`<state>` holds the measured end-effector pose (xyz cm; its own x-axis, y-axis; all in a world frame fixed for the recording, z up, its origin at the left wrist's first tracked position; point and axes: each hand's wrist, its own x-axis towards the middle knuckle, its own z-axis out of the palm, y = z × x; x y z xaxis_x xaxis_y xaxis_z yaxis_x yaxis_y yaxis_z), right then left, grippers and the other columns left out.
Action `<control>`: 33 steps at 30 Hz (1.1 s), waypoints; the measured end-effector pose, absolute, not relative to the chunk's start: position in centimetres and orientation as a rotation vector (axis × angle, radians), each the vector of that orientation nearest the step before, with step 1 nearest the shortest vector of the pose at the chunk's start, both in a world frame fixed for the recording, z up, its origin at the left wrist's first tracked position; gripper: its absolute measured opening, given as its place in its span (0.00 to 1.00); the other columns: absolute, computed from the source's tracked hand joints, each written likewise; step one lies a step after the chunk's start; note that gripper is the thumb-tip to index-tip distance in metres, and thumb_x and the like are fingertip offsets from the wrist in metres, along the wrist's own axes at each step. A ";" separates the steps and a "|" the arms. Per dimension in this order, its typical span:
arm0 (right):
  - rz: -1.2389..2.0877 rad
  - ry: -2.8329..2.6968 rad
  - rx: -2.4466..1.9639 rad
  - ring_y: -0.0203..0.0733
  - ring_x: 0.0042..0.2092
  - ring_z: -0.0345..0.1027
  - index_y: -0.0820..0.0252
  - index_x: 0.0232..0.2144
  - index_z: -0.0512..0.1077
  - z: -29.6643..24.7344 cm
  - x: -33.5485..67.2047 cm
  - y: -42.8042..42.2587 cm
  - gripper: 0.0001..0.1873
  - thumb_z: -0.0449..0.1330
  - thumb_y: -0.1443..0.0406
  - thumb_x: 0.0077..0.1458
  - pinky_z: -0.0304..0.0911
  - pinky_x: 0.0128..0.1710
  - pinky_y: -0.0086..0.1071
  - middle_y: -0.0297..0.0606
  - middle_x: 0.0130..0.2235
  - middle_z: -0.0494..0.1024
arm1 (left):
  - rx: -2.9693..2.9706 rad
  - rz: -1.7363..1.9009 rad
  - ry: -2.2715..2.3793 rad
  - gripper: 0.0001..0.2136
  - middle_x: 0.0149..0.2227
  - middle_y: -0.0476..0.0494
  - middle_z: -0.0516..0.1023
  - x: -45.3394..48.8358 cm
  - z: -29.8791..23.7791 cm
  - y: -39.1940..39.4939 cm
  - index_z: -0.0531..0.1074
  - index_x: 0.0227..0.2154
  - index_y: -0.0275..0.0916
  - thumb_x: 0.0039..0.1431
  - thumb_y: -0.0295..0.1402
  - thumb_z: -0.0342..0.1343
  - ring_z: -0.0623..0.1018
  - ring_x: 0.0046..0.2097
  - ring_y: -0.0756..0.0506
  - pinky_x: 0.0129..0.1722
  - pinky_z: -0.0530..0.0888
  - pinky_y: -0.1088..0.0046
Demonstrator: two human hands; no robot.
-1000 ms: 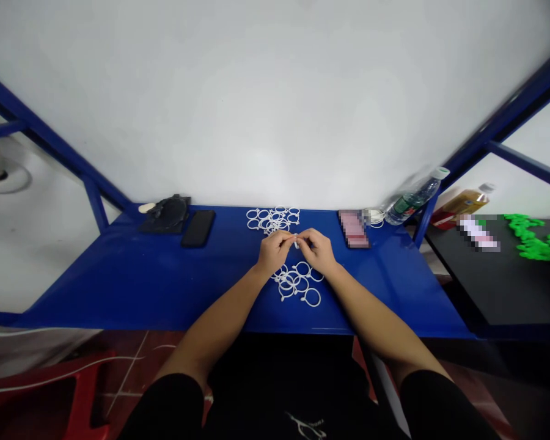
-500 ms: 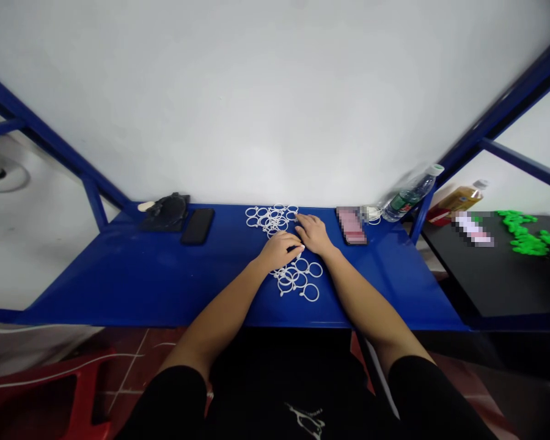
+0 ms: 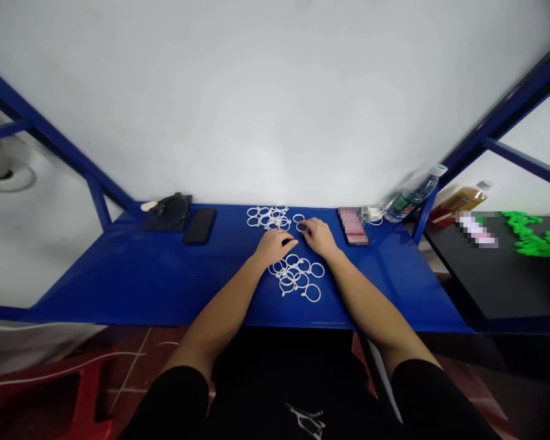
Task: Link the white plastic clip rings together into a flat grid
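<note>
Two groups of white plastic rings lie on a blue table (image 3: 132,275): a far pile (image 3: 268,217) near the wall and a near pile (image 3: 297,276) in front of me. My left hand (image 3: 272,245) rests palm down between the piles, fingers curled, at the near pile's far edge. My right hand (image 3: 319,235) reaches forward with its fingertips pinching a single white ring (image 3: 299,225) at the right edge of the far pile.
A black phone (image 3: 200,225) and a dark pouch (image 3: 168,211) lie at the back left. A second phone (image 3: 353,225) and a plastic bottle (image 3: 411,197) are at the back right. A black table (image 3: 495,281) with green parts (image 3: 529,235) stands to the right, and another person's hand shows at its far edge.
A second ago both hands were together working a small white piece above the near pile. They have since parted; the right hand reached to the far pile and drew a ring out.
</note>
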<state>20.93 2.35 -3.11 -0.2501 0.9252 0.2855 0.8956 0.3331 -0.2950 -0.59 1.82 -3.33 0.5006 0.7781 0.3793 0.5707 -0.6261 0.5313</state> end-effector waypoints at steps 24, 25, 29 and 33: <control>0.433 -1.962 -1.104 0.45 0.40 0.77 0.54 0.44 0.80 -2.5 20.2 0.3 0.13 0.59 0.56 0.67 0.72 0.45 0.40 0.40 0.39 0.83 | 2.305 1.171 1.119 0.06 0.45 0.43 0.82 -0.2 -3.3 1.6 0.81 0.42 0.41 0.68 0.33 0.60 0.82 0.44 0.46 0.49 0.78 0.64; 0.455 -1.949 -1.086 0.45 0.40 0.77 0.54 0.43 0.81 -2.5 20.1 0.2 0.13 0.59 0.56 0.68 0.72 0.45 0.40 0.40 0.39 0.84 | 2.297 1.179 1.138 0.06 0.43 0.43 0.83 -0.2 -3.2 1.5 0.81 0.42 0.40 0.67 0.33 0.61 0.82 0.42 0.46 0.48 0.78 0.64; 0.529 -1.875 -1.066 0.44 0.38 0.76 0.55 0.41 0.80 -2.5 19.7 -0.1 0.11 0.60 0.57 0.67 0.71 0.40 0.37 0.39 0.38 0.83 | 2.253 1.243 1.166 0.06 0.42 0.44 0.83 -0.1 -3.3 1.4 0.80 0.43 0.41 0.66 0.32 0.62 0.81 0.38 0.47 0.46 0.78 0.65; 0.577 -1.866 -1.085 0.42 0.35 0.75 0.56 0.37 0.78 -2.5 19.2 -0.4 0.11 0.60 0.57 0.66 0.69 0.36 0.35 0.37 0.34 0.82 | 2.186 1.295 1.085 0.04 0.42 0.44 0.82 0.3 -3.7 1.2 0.79 0.37 0.40 0.67 0.32 0.60 0.80 0.39 0.48 0.42 0.77 0.69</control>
